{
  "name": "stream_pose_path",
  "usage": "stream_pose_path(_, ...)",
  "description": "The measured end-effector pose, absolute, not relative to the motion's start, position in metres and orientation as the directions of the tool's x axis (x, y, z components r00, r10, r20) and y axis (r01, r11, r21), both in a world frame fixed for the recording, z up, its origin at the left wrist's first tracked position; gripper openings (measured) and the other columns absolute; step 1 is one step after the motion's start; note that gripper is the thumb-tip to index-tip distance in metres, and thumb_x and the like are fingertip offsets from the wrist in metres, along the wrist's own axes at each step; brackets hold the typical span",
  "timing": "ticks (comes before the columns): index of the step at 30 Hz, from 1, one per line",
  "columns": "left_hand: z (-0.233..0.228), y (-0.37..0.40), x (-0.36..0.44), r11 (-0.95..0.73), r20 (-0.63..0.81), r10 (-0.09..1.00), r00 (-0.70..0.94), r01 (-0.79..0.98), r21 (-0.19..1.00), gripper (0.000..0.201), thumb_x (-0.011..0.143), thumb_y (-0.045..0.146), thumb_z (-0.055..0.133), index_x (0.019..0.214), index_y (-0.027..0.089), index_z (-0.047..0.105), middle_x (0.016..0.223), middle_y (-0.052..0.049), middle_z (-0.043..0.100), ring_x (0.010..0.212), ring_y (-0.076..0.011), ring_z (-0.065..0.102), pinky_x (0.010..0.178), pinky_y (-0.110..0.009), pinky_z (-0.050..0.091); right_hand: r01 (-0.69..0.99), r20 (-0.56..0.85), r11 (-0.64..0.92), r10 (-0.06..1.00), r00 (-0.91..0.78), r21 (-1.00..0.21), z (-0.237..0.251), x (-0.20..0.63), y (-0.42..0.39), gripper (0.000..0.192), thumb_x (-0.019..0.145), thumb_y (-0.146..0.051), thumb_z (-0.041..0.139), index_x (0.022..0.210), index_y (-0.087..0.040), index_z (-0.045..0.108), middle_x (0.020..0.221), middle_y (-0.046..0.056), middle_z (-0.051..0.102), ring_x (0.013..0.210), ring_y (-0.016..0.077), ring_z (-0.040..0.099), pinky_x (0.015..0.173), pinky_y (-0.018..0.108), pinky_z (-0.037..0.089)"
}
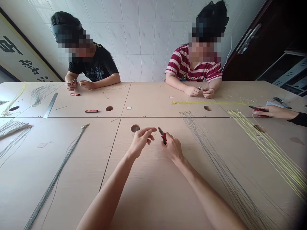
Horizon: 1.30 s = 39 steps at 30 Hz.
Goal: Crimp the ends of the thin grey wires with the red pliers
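Observation:
Over the middle of the table, my right hand [173,147] is closed around a pair of pliers [162,135] with red and black handles. Their dark jaws point up and to the left. Just left of the jaws is my left hand [143,140], its index finger reaching toward them and the other fingers curled in. A very thin strand shows faintly between the fingertips and the pliers; its ends are too small to make out. To the right lies a bundle of thin grey cords [211,153] with small metal ends, and to the left a dark grey-green bundle of cords [64,163].
Yellow cords [266,143] lie at right, near a co-worker's hand [271,111] holding pliers. Two people sit opposite, handling small things. A metal ruler [51,105], a red and black marker-like stick [91,111] and round holes [109,108] are on the wooden table [144,198].

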State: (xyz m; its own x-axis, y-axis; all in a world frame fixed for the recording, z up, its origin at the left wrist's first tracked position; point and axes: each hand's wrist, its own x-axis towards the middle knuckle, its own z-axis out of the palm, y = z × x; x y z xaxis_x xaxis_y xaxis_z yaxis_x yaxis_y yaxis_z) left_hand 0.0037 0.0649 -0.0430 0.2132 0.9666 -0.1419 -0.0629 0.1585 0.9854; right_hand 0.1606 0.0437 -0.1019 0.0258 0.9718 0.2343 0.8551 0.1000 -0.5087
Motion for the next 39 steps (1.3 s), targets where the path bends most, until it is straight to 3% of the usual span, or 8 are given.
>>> stream_pose_path(4, -0.048, 0.063, 0.011, 0.086, -0.108, 0.964, 0.244, 0.102, 0.991, 0.018, 0.076, 0.029, 0.06, 0.076, 0.015, 0.072, 0.068, -0.005, 0.066, 0.05, -0.0099, 0.043, 0.047, -0.023, 0.032, 0.863, 0.238, 0.102, 0.971, 0.021, -0.494, -0.101, 0.161, 0.043, 0.011, 0.078, -0.011, 0.048, 0.085, -0.019, 0.05, 0.077, 0.003, 0.064, 0.066, 0.0179, 0.058, 0.056, 0.025, 0.032)
stream_pose_path(8, -0.056, 0.063, 0.018, 0.013, -0.058, 0.979, 0.193, 0.229, 0.973, 0.021, 0.073, 0.025, 0.057, 0.054, 0.017, 0.06, 0.042, 0.006, 0.037, 0.042, -0.0083, 0.026, 0.044, -0.024, 0.017, 0.874, 0.241, 0.116, 0.971, 0.001, -0.473, -0.101, 0.16, 0.042, 0.01, 0.078, -0.011, 0.048, 0.084, -0.019, 0.05, 0.074, 0.003, 0.062, 0.065, 0.0181, 0.057, 0.056, 0.026, 0.031)
stream_pose_path(12, -0.063, 0.063, 0.023, -0.019, -0.016, 0.992, 0.123, 0.278, 0.96, 0.031, 0.074, 0.026, 0.053, 0.046, 0.019, 0.04, 0.045, 0.006, 0.026, 0.046, -0.0087, 0.022, 0.046, -0.025, 0.016, 0.883, 0.242, 0.127, 0.97, -0.016, -0.451, -0.102, 0.159, 0.042, 0.009, 0.078, -0.012, 0.048, 0.083, -0.019, 0.049, 0.072, 0.003, 0.06, 0.064, 0.0182, 0.056, 0.055, 0.026, 0.03)
stream_pose_path(18, -0.067, 0.059, 0.026, -0.023, 0.004, 0.997, 0.077, 0.239, 0.971, 0.038, 0.073, 0.027, 0.049, 0.051, 0.021, 0.019, 0.052, 0.006, 0.015, 0.05, -0.0081, 0.016, 0.048, -0.025, 0.015, 0.894, 0.235, 0.137, 0.971, -0.037, -0.426, -0.102, 0.157, 0.041, 0.007, 0.08, -0.012, 0.048, 0.082, -0.019, 0.048, 0.073, 0.003, 0.061, 0.064, 0.0186, 0.056, 0.055, 0.027, 0.029)
stream_pose_path(39, -0.082, 0.055, 0.023, 0.006, -0.011, 0.999, 0.036, 0.134, 0.991, 0.034, 0.073, 0.026, 0.048, 0.051, 0.021, 0.022, 0.051, 0.007, 0.02, 0.048, -0.0063, 0.018, 0.046, -0.023, 0.017, 0.913, 0.193, 0.135, 0.979, -0.064, -0.385, -0.104, 0.155, 0.042, 0.011, 0.081, -0.01, 0.052, 0.087, -0.018, 0.053, 0.079, 0.004, 0.065, 0.072, 0.0189, 0.06, 0.058, 0.027, 0.03)
